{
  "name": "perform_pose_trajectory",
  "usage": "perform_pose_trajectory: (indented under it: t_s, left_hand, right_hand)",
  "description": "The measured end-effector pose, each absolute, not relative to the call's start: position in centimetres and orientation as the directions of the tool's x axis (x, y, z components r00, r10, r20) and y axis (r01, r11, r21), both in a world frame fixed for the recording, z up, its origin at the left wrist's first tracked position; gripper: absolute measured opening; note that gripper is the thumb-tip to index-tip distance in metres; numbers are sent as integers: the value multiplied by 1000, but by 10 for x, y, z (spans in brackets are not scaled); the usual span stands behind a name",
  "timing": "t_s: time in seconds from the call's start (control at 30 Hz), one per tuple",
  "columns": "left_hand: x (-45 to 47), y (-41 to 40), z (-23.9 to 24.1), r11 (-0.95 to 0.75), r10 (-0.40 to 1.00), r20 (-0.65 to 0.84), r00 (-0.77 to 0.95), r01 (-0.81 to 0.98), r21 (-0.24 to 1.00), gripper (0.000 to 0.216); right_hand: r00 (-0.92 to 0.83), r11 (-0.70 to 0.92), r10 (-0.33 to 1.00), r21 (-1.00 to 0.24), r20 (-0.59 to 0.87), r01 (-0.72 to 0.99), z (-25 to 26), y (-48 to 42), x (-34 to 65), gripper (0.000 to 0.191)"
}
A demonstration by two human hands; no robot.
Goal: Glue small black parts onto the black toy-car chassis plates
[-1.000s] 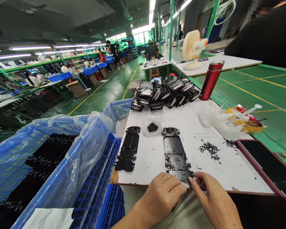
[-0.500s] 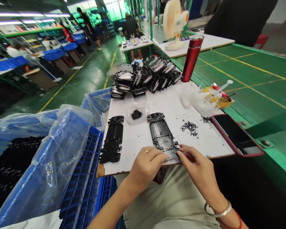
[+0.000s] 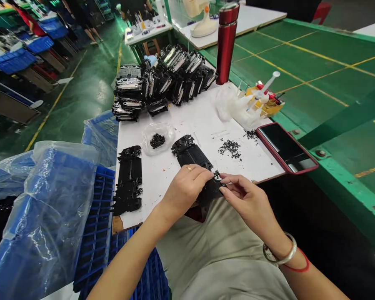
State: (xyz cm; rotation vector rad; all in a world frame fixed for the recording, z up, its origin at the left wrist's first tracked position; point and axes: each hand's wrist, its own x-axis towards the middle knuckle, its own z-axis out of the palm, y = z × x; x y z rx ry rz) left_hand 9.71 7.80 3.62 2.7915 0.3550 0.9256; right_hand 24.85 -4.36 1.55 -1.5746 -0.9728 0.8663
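A long black plastic chassis plate [image 3: 192, 156] lies on the white work board [image 3: 190, 125], its near end lifted off the board edge between both hands. My left hand [image 3: 184, 189], with a ring on it, grips the plate's near end with curled fingers. My right hand [image 3: 245, 200] pinches the same end from the right side. A second black chassis plate [image 3: 128, 180] rests flat at the board's left edge. A small clear bag of black screws [image 3: 158, 140] sits just beyond the held plate, and loose black screws [image 3: 230, 147] are scattered to its right.
A heap of stacked black parts [image 3: 162, 83] fills the far end of the board beside a red flask [image 3: 226, 41]. A phone in a red case [image 3: 286, 148] lies at the right edge. A blue crate lined with plastic [image 3: 50, 216] stands to the left. Green conveyor surface [image 3: 331, 62] runs along the right.
The view has tilted down and nearer. Both hands have pulled the chassis plate's near end up off the board edge and turned it at an angle.
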Motion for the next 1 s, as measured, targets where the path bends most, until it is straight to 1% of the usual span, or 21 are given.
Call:
perform_pose_trajectory:
  t_s: [0.1,0.2,0.43,0.57,0.63,0.73,0.8,0.9,1.0]
  left_hand:
    - [100,79,34,-961,258,542,800,151,234,14]
    - [103,79,34,-966,244,533,810,153,211,14]
    - [110,82,43,-985,170,499,850,134,106,14]
    - [112,83,48,-992,123,464,877,113,51,15]
    - [114,83,50,-995,101,441,892,97,31,15]
    - [115,85,52,-997,68,411,909,78,-9,16]
    - [116,86,54,-997,42,389,920,65,-47,16]
    - [118,87,56,-994,-2,358,934,37,-103,18]
    - [119,90,56,-989,-51,360,932,2,-145,19]
  right_hand:
    - [419,-123,907,-978,-42,166,17,-45,248,14]
    - [426,-129,904,-971,-33,199,18,-46,248,14]
    - [427,-138,904,-932,19,334,24,-48,250,13]
    - [428,-119,903,-932,42,343,26,-46,249,10]
    - [445,-120,895,-949,24,293,25,-45,249,15]
    - [464,-136,885,-967,-21,216,25,-42,248,38]
    - [460,-146,887,-967,-34,211,24,-41,248,46]
    - [443,-170,895,-954,-45,248,24,-40,248,44]
    - [422,-188,905,-939,-51,289,25,-40,250,42]
